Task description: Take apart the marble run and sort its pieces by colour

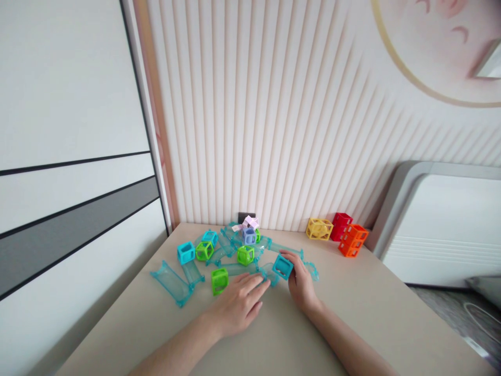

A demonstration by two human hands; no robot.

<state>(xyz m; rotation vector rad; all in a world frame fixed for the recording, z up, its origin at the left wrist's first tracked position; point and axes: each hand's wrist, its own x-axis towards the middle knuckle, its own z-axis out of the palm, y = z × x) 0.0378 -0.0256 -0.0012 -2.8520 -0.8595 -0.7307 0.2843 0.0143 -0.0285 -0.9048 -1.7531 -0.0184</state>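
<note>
Blue plastic, shaped as a cube frame with rounded windows, is in the grasp of the right hand (302, 284); the fingers are bent round the right side of this blue cube (283, 267). It is at the front right part of the pile, and one window faces toward the person, a little tilted. Its sides look nearly equal, so I cannot name a long axis. Whether it rests on the table (340, 324) or is slightly raised, I cannot tell.

The left hand (239, 305) is palm down, with long, nearly straight fingers, only a little spread. Its fingertips are at the clear teal track pieces (237, 269), but the exact contact is not clear. Just beside it, on its left, stands a bright green cube (219, 282) with the same windowed form.

The track pieces are smooth and see-through, some straight with raised edges, some curved. Among them is a lavender cube (249, 236). On the right, near the ribbed cream wall (235, 104), stand yellow cubes (319, 229), red cubes (341, 226) and stacked orange cubes (353, 241). Any marking on them is too small to be read.
</note>
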